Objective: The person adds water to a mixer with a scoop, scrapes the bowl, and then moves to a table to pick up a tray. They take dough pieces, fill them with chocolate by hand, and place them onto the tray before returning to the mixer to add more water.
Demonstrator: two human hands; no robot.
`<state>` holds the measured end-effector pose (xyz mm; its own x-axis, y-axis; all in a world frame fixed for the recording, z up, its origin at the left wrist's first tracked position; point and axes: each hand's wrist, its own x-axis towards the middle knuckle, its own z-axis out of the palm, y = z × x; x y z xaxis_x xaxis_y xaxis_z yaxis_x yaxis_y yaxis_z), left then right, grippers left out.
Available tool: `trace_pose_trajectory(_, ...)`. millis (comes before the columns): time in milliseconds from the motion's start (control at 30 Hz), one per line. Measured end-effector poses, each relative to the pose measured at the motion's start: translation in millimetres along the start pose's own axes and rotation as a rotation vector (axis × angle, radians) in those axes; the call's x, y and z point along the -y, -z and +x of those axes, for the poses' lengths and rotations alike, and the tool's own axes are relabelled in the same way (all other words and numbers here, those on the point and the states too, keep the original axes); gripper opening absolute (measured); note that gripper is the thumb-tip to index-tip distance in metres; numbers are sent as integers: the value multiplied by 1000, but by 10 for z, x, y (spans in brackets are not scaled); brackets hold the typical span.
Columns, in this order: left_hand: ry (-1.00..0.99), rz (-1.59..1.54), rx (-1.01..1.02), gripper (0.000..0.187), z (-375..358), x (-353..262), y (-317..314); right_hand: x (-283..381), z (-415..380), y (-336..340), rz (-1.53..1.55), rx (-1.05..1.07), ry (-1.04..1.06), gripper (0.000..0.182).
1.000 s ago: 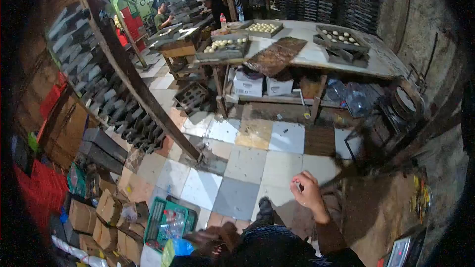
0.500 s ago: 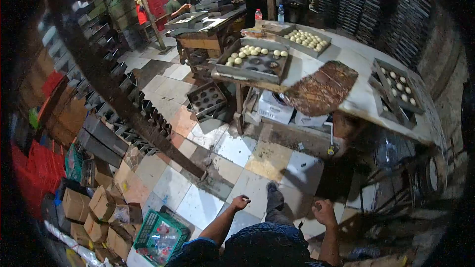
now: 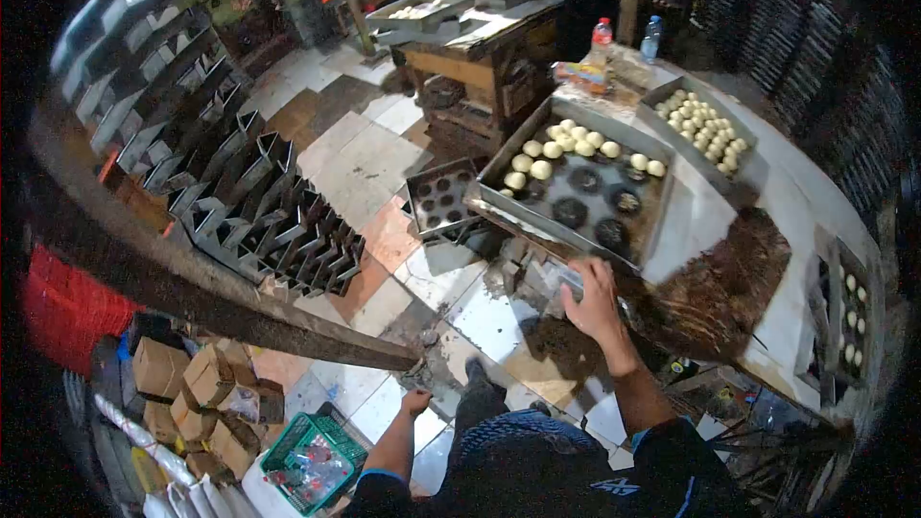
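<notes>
My right hand (image 3: 593, 299) reaches forward at the near edge of the worktable, thumb and fingers apart, with nothing plainly held. Just beyond it lies a large metal tray (image 3: 652, 230) with pale dough balls (image 3: 566, 139) at its far side and dark round hollows nearer me. My left hand (image 3: 415, 402) hangs low over the tiled floor, its fingers curled. What it holds, if anything, is too small to make out. Right of my right hand, a brown stained cloth or mat (image 3: 724, 273) lies on the table.
Another tray of dough balls (image 3: 696, 129), two bottles (image 3: 602, 34) and a third tray (image 3: 844, 317) stand on the table. A hollowed pan (image 3: 446, 200) sits low beside it. A wooden post (image 3: 317, 331), stacked metal tins (image 3: 278, 221), cartons (image 3: 206, 374) and a green crate (image 3: 273, 475) are leftward.
I have come closer to the table and the large tray. My right hand has risen and reached forward to the table's edge. My left hand has dropped back towards my body.
</notes>
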<state>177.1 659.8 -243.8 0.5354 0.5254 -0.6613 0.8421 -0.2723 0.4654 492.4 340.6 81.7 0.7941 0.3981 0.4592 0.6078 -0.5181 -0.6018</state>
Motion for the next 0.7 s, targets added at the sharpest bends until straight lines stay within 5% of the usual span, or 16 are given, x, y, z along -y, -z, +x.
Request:
trace_pose_trajectory(100,54,7,-98,34,838,22,15,76,685,-379,-157,70,7,45)
trace_pose_trajectory(233,123,-30,251,37,1777,-385,362,-8,1243,-967,-421,111,-130,73)
trace_pose_trajectory(300,96,85,76,41,2275,-809,514,2,1353,-1206,-636,215,-299,82)
trace_pose_trajectory(400,23,-22,138,47,2736,-1321,780,35,1493,-1377,-749,248,-397,76)
trace_pose_trajectory(500,-251,26,373,65,4494,-579,-13,-186,1324,-1449,-884,266,-403,55)
trace_pose_trajectory(533,-51,-167,539,82,4530,-1305,448,-324,1085,-1380,-883,201,-361,62)
trace_pose_trajectory(567,74,-283,545,87,4957,-1199,220,-359,1001,-1307,-853,197,-302,70)
trace_pose_trajectory(600,204,-389,541,93,5359,-995,-3,-962,69,-352,-640,539,-895,68)
trace_pose_trajectory(633,203,-257,401,94,5575,-1122,81,-407,811,-942,-717,340,-377,59)
trace_pose_trajectory(700,199,-41,181,94,6194,-1380,110,-190,1197,-1181,-844,415,-366,62)
